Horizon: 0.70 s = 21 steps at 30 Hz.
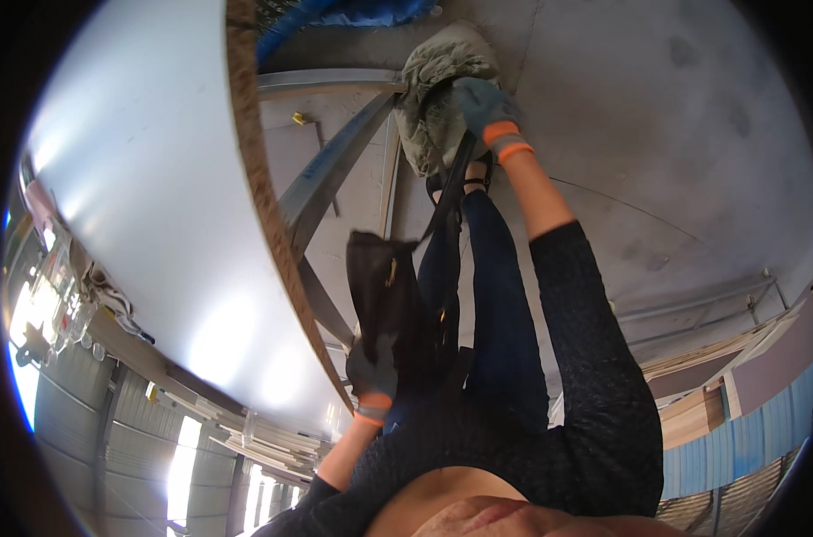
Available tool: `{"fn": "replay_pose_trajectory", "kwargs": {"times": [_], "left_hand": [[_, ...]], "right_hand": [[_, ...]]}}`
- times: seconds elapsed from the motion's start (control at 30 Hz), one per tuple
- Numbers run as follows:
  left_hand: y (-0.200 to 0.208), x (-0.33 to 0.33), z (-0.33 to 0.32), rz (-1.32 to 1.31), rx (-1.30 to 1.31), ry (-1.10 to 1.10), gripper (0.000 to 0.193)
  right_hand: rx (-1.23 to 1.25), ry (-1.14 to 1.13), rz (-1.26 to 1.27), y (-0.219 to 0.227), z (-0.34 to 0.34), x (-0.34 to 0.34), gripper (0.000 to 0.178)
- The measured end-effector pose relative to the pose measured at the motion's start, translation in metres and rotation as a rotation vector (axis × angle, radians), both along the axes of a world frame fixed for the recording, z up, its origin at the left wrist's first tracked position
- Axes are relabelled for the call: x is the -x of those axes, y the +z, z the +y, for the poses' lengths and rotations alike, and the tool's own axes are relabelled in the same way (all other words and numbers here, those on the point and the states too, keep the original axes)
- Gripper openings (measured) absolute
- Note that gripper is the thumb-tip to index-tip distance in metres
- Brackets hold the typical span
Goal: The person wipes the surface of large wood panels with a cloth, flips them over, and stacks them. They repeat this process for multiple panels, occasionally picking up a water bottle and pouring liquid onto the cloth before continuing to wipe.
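Note:
My left hand [372, 365], in a grey glove with an orange cuff, is closed on the lower part of a dark bag [380, 286] with a small zip pull. From the bag's top a black strap [451, 192] stretches up and away to my right hand [485, 106]. That hand wears a matching glove, and its fingers are curled round the strap's far end, partly hidden from view. It is right over a crumpled olive-green cloth bundle [447, 67] on the floor, just beyond my feet.
On the left, a large white-topped board [156, 197] with a rough edge rests above a metal frame [335, 161]. Blue plastic sheeting [371, 11] lies at the far side. Stacked panels [693, 421] and a low metal rail [693, 309] are at the right.

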<state>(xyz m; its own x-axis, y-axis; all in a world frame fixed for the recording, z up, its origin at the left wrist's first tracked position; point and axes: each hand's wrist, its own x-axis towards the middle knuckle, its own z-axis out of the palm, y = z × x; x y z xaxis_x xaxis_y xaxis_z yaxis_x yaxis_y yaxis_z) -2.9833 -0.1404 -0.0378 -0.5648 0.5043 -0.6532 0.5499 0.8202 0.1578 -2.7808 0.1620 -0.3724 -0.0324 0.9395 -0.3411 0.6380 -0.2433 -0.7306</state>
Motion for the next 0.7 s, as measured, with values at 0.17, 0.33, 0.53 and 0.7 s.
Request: {"fn": "replay_pose_trajectory", "kwargs": {"times": [0.17,0.33,0.53,0.7], "left_hand": [[-0.01,0.017,-0.048,0.033,0.118,0.167,0.041],[-0.021,0.023,-0.031,0.04,0.099,0.226,0.045],[-0.02,0.016,-0.035,-0.061,0.15,0.321,0.049],[-0.023,0.016,-0.017,-0.072,0.217,0.273,0.054]], "right_hand": [[0.001,0.67,-0.529,-0.063,-0.01,0.063,0.032],[0.135,1.35,-0.596,-0.103,-0.165,0.072,0.03],[0.546,1.124,-0.312,-0.055,-0.099,0.081,0.04],[0.23,0.981,-0.579,-0.104,-0.063,0.007,0.046]]}}
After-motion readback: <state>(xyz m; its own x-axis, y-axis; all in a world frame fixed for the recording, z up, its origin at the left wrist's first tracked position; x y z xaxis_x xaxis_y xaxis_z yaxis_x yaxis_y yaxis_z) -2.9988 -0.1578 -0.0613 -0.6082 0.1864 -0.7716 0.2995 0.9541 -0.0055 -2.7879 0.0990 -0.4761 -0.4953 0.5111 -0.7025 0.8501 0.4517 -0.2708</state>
